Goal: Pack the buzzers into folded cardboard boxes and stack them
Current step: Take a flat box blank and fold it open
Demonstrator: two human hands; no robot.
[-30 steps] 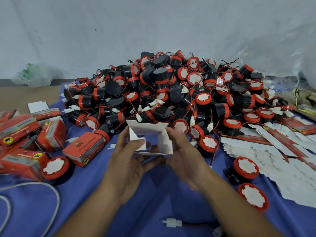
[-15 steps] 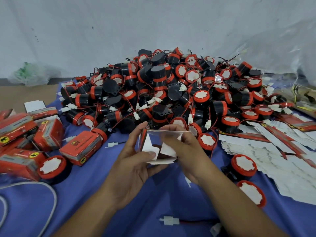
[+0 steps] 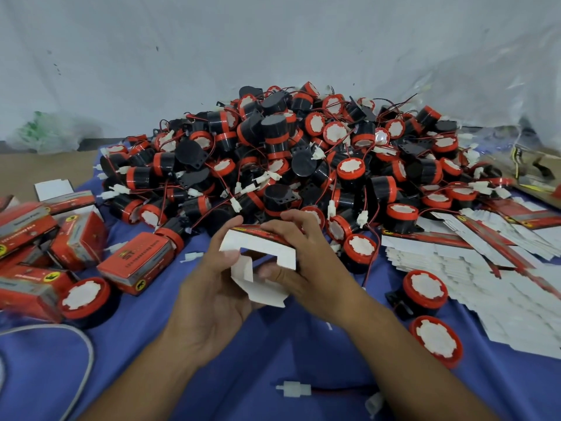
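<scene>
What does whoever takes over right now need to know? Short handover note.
Left hand and right hand both hold one half-folded box, flaps open.
Buzzer pile straight ahead; flat boxes to the right; folded red boxes lie unstacked to the left on the blue cloth.
Done: several boxes folded, contents not visible.
Left: finish this fold, put a buzzer in, close it, work through the pile, stack the boxes.

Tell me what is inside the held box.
The cardboard box shows white flaps around a dark opening, nothing visibly packed. Left hand and right hand cover its sides; deeper inside is hidden.
</scene>
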